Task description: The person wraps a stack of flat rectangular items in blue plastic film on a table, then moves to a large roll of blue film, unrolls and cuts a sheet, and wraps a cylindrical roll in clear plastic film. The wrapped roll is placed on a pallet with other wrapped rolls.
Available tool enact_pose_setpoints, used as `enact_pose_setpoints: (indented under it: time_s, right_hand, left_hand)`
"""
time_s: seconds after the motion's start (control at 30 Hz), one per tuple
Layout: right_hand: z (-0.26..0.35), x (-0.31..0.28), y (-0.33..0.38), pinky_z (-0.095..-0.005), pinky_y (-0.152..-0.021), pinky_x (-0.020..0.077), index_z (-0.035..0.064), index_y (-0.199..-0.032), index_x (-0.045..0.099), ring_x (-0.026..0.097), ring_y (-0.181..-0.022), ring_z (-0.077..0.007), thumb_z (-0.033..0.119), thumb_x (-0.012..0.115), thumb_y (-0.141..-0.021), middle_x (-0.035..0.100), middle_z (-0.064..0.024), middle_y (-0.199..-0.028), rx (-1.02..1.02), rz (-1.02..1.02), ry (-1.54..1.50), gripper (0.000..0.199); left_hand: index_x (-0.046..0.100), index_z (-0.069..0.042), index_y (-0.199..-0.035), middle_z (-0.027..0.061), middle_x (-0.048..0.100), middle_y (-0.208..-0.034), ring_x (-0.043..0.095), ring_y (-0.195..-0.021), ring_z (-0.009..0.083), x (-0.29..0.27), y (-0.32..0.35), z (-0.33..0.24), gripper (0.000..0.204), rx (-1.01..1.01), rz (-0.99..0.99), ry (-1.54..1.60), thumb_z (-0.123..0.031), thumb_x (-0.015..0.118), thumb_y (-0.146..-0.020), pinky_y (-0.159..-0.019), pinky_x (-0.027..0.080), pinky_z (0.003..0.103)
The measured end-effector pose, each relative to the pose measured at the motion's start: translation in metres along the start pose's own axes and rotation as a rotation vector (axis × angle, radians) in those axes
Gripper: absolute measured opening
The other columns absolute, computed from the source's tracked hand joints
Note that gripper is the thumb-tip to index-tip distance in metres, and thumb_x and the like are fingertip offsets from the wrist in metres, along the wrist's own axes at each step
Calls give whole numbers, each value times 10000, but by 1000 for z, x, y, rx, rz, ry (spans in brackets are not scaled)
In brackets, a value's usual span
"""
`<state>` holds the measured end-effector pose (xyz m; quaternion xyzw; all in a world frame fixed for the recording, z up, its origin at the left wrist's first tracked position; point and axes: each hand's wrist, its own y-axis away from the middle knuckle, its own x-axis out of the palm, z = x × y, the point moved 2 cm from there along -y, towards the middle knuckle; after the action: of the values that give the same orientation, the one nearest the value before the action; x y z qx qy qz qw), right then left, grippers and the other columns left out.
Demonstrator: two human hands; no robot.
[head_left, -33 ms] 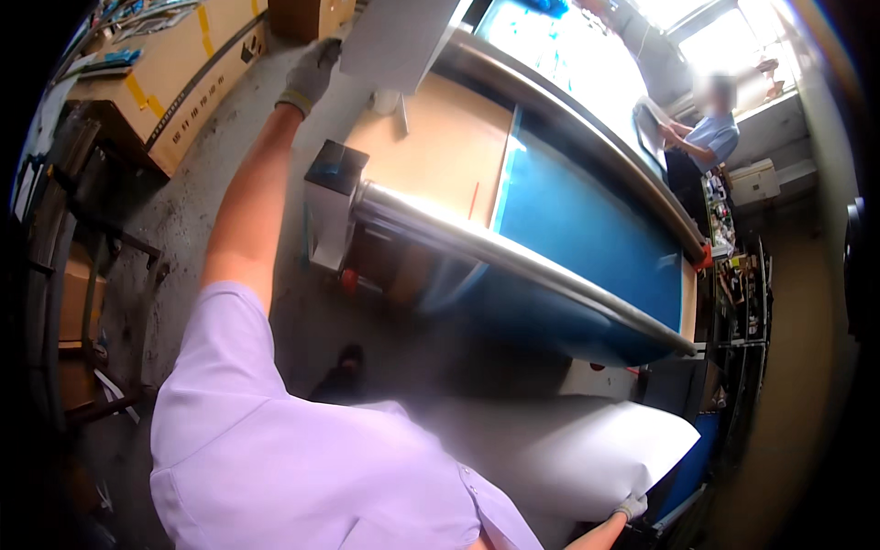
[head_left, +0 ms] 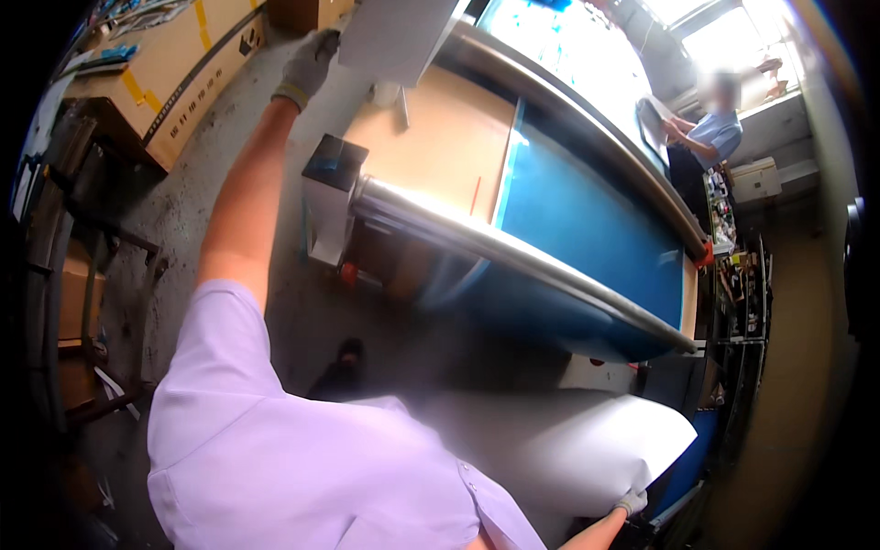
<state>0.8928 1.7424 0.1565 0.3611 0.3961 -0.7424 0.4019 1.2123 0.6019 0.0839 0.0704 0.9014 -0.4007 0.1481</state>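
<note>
Both gloved hands grip a big white sheet: the left hand clamps its far corner, the right hand its near edge. Between them lie a steel roller and blue desk; cardboard boxes sit left.

Daylight glares from the window upper right; fisheye bends the dark rim; the white sheet looks perhaps motion-blurred.
</note>
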Motion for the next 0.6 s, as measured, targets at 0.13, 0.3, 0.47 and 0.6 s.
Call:
enact_pose_setpoints:
  time_s: [0.13, 0.3, 0.47, 0.6]
  right_hand:
    - [61, 34, -6, -345, -714, 513, -100, -1041, 648, 633, -759, -204, -87, 646, -781, 700, -127, -901, -12, 10, 83, 260]
    - [45, 20, 4, -325, -669, 502, -100, -1064, 631, 611, -727, -185, -72, 655, -790, 690, -119, -889, 26, -49, 107, 276]
    - [44, 41, -16, -323, -659, 499, -100, -1039, 633, 601, -721, -183, -69, 646, -806, 686, -119, -879, -50, 16, 203, 235]
    - [39, 41, -35, -318, -695, 500, -104, -1065, 621, 600, -757, -185, -69, 628, -821, 681, -133, -936, -91, 71, -10, 247]
  left_hand:
    - [686, -17, -946, 20, 660, -786, 551, -739, 114, -40, -12, -17, 232, -305, 97, 79, -213, 565, -974, -697, 460, 285]
    - [638, 11, -963, 135, 664, -932, 650, -900, 248, -52, 116, -150, 221, -156, 683, 1228, -190, 548, -968, -851, 518, 396]
    - [652, -34, -1124, 163, 653, -1152, 615, -1067, 317, 63, 361, -162, 315, -634, 1372, 124, -263, 558, -929, -918, 473, 359]
    - [598, -64, -1223, 185, 630, -1181, 627, -1068, 312, 200, 445, -37, 420, -895, 757, -156, -357, 474, -948, -937, 481, 392]
